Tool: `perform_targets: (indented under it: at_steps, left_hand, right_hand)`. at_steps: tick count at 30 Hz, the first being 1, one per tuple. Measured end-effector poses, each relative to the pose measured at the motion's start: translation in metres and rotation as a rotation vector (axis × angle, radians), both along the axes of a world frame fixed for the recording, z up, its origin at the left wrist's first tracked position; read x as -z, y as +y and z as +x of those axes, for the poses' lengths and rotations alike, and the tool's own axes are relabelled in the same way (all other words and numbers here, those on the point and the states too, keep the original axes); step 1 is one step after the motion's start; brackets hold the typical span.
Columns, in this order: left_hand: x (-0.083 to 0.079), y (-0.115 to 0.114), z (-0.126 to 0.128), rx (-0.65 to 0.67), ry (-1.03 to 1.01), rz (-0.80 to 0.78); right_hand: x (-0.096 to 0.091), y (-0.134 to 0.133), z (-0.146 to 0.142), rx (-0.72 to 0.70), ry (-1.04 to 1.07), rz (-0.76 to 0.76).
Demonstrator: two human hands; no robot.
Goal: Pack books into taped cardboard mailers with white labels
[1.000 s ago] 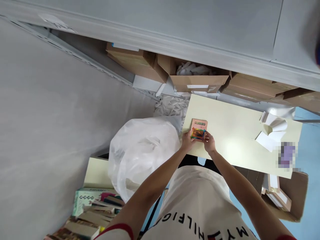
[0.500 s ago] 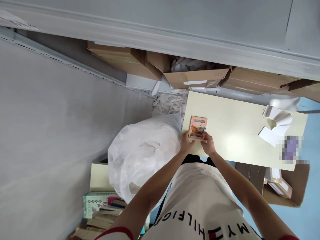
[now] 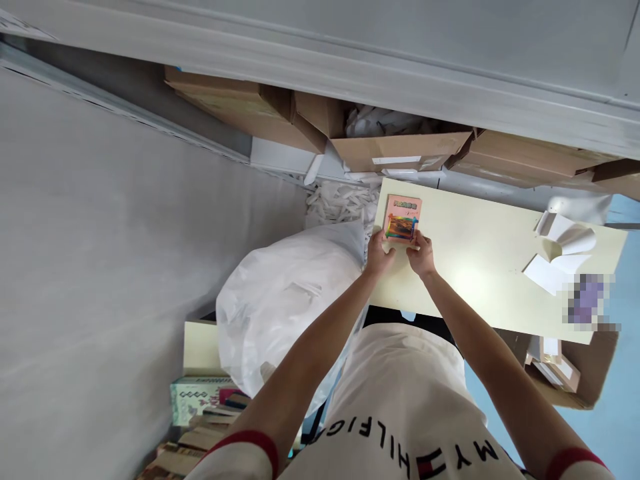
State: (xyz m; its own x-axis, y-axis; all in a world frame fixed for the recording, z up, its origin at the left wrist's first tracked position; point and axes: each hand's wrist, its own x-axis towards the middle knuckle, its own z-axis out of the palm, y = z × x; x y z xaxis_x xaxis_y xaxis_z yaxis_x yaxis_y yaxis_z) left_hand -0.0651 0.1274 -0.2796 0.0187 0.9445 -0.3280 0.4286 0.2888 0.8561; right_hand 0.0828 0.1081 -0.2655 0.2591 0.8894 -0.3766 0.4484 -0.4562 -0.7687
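Observation:
A small pink book (image 3: 403,217) with a colourful cover picture lies at the far left corner of a pale yellow table (image 3: 480,260). My left hand (image 3: 379,252) pinches its near left corner, fingers closed on the edge. At the near right corner, my right hand (image 3: 421,253) grips the book the same way. Both arms reach forward from my white shirt.
A big white plastic bag (image 3: 285,300) bulges left of the table. Cardboard boxes (image 3: 400,150) line the wall behind, with white paper scraps (image 3: 340,200) below them. White folded papers (image 3: 557,250) lie on the table's right end. Books (image 3: 200,413) are stacked at the lower left.
Both hands have slid the pink book away from me, from near the table's front edge to its far left corner.

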Motion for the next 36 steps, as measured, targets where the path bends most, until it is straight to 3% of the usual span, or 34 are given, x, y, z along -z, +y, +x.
perform_targets:
  at_steps: [31,36]
  left_hand:
    - [-0.001,0.004,0.002,0.07,-0.04,0.074]
    - [-0.007,-0.003,0.003,0.014,0.014,0.071]
  right_hand:
    - [0.005,0.006,0.005,-0.028,0.044,0.017]
    - [0.008,-0.01,0.015,0.068,0.132,-0.025]
